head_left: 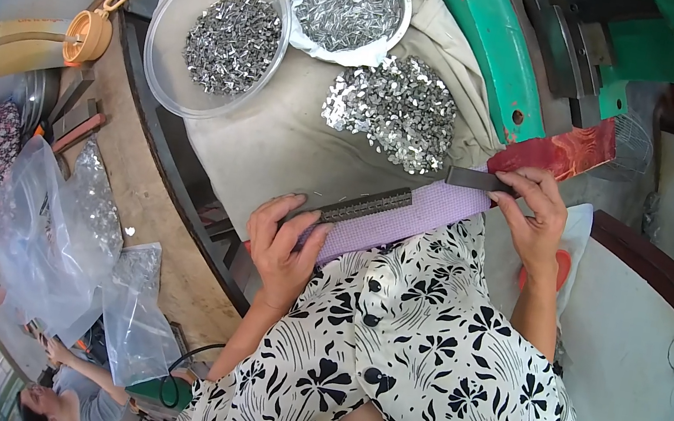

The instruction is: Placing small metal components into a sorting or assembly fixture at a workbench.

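My left hand (284, 242) is closed round the near end of a long dark slotted metal strip (364, 206). That strip lies slantwise along the edge of a purple woven mat (405, 223) in front of my body. To the right, my right hand (533, 211) pinches the end of a plain dark flat bar (474, 179) between thumb and fingers. The bar's free end points left, just beyond the strip's far end. Ahead of the bar sits a heap of small shiny metal discs (393, 109) on a beige cloth (275, 157).
A clear bowl (155, 49) of small metal pieces and a lined bowl (406, 10) of metal pins stand at the back. Green machinery (494, 50) rises at the back right. Plastic bags (52, 227) lie on a wooden bench (127, 116) at left. Another person (82, 399) is at lower left.
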